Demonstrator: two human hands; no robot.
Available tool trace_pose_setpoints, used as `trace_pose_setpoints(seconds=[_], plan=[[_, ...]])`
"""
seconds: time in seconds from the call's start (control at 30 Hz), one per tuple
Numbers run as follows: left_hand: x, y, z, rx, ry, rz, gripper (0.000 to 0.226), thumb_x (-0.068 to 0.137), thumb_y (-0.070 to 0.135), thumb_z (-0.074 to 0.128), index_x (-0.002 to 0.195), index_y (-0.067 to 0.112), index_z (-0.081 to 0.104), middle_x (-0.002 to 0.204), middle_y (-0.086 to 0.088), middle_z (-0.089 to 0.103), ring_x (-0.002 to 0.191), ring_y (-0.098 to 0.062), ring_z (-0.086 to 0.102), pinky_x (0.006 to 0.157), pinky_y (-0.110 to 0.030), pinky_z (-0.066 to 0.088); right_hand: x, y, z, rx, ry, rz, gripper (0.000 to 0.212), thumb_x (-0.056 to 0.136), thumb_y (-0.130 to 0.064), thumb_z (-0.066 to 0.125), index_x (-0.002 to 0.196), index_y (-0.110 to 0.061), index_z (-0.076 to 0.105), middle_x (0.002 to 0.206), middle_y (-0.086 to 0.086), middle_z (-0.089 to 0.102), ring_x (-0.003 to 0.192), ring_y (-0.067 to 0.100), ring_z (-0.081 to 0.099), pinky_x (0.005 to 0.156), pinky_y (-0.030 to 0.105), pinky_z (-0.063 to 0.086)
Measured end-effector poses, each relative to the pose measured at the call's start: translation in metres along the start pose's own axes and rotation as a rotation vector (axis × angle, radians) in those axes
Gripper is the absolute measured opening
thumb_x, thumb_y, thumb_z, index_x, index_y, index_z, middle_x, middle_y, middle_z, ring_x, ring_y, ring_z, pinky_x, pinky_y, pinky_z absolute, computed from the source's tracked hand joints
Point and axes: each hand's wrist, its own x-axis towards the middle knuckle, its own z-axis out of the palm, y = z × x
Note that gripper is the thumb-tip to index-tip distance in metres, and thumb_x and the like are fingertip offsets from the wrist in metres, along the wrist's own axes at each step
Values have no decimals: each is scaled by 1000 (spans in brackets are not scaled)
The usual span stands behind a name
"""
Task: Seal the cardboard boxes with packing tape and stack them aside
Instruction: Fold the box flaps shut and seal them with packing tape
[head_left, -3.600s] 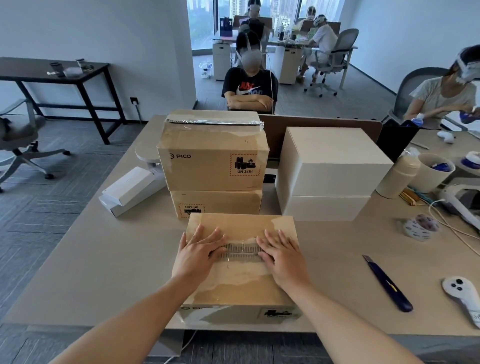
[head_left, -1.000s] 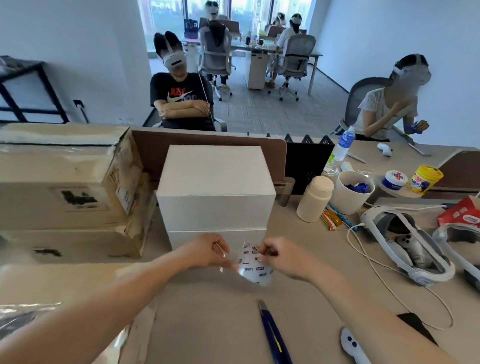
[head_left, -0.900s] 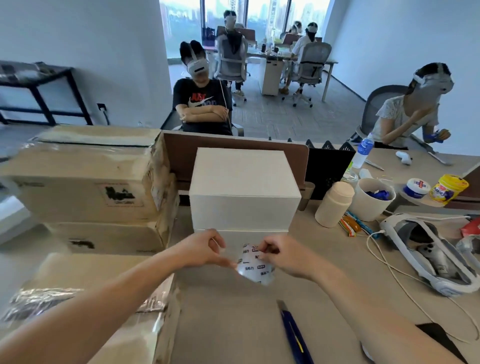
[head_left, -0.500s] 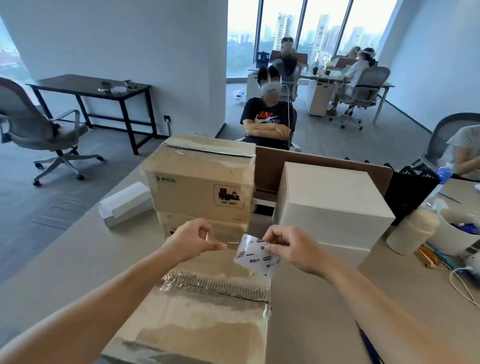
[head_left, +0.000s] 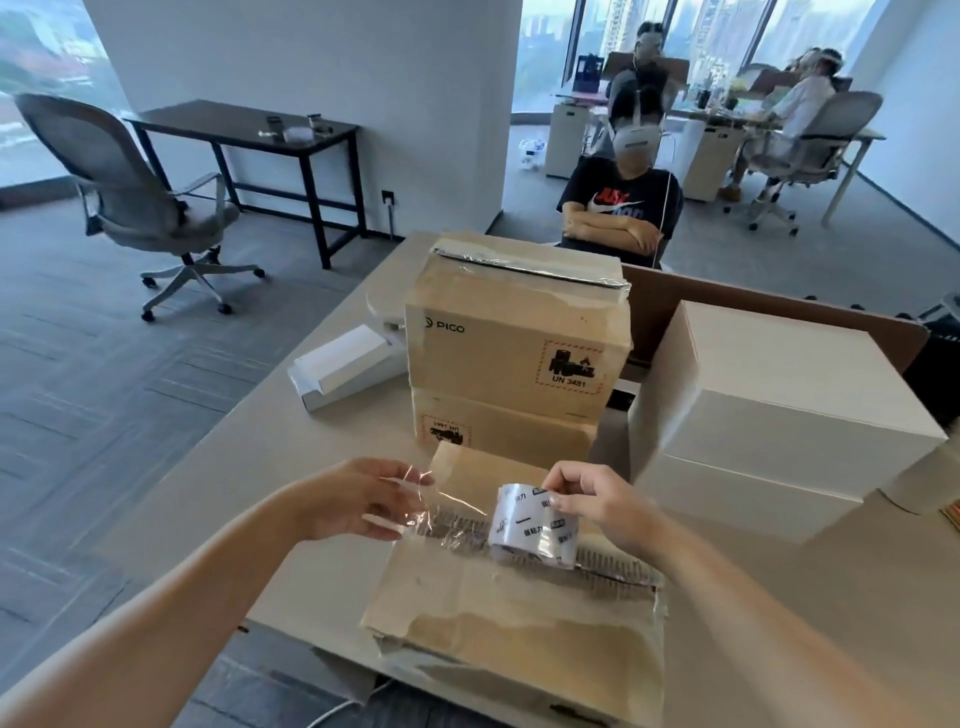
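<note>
Two stacked brown cardboard boxes (head_left: 514, 358), top: "PICO" & "UN 3481", behind front brown cardboard box (head_left: 519, 613) on bench (head_left: 234, 467). Over it: right hand (head_left: 597, 499) grip clamped on clear printed tape roll (head_left: 535, 525), left hand (head_left: 358, 499) pinches tape end (head_left: 415, 499).

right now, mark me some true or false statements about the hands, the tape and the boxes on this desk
1. The right hand holds the tape roll. True.
2. The left hand lies flat on the nearest cardboard box. False: it pinches the end of a clear tape strip stretched from the roll, above that box.
3. The PICO box sits on a lower cardboard box. True.
4. The white boxes stand to the left of that stack. False: they stand to its right.
</note>
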Motion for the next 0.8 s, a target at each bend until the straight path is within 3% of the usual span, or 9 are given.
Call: trace_pose_setpoints(seconds=[0.27,0.43,0.57,0.67,0.8], plan=[[11,-29,-29,-216,-255,-97,50,79,4,74,128,2,63,124,-19,65,101,-30,69,89,-46,55,4,4,14,144,-45,57,18,80,-22,55,85,-4,58,74,-2,57,67,6,52,64,17,41],[14,-38,-38,-264,-262,-92,39,97,-4,44,130,2,62,138,-20,57,108,-31,66,94,-45,53,9,17,23,12,66,40,10,89,-29,52,86,-25,61,80,-8,61,77,9,53,75,30,42],[15,-40,-40,-398,-251,-76,42,98,-3,36,127,2,65,137,-18,59,107,-31,67,95,-45,54,5,14,41,-71,172,-6,19,103,-22,42,104,-36,54,94,-5,62,82,10,56,76,27,45],[14,-40,-40,-437,-238,-63,44,98,-1,34,135,1,58,141,-19,55,106,-32,68,91,-45,55,7,11,51,-176,193,-57,26,105,-23,36,115,-44,48,100,-2,63,80,13,57,75,24,45],[11,-38,-38,-412,-228,-1,48,98,2,35,142,14,49,139,-24,55,95,-33,70,84,-43,58,14,10,57,-236,211,-69,27,105,-24,34,118,-43,48,115,-15,61,90,6,59,78,20,45]])
